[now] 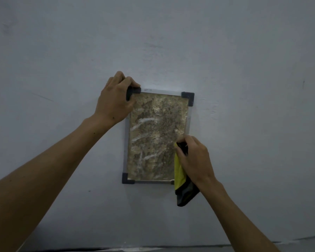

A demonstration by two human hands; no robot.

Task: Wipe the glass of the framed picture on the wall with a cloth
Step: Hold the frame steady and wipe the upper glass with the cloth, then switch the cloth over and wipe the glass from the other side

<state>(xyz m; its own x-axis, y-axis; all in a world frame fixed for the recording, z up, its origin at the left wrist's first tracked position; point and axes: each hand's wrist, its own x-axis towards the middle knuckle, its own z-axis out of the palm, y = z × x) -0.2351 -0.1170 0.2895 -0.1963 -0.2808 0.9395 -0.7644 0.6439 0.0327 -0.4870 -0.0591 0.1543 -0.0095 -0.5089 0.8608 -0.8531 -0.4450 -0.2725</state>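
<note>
A framed picture hangs on the wall, with a thin grey frame, dark corner pieces and a mottled brown image behind glass that shows white smears. My left hand grips the frame's top left corner. My right hand holds a yellow and black cloth against the glass near the frame's lower right edge. The cloth hangs down past the bottom right corner and hides it.
A plain pale grey-blue wall fills the view around the picture. A dark line runs along the bottom of the view, where the wall ends.
</note>
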